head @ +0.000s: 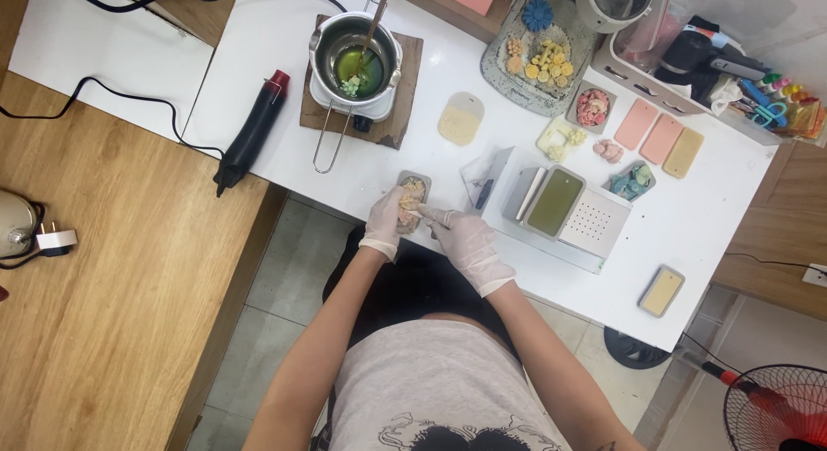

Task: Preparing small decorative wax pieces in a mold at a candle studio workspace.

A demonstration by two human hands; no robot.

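Gloves covered both hands: the left hand [385, 220] gripped a small grey tray [413, 195] of cream pieces, the right hand [465, 240] pinched a thin tool [424, 213] over it.

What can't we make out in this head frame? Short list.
- Small grey mould, head view: its near end is hidden by the left hand.
- Thin tool in the right hand: too small to identify.
- Stuff in the melting pot: pale bits in the green liquid too small to tell.
- Fan: cut off by the frame corner.
- Items in the white bin: cluttered, cut by the edge.
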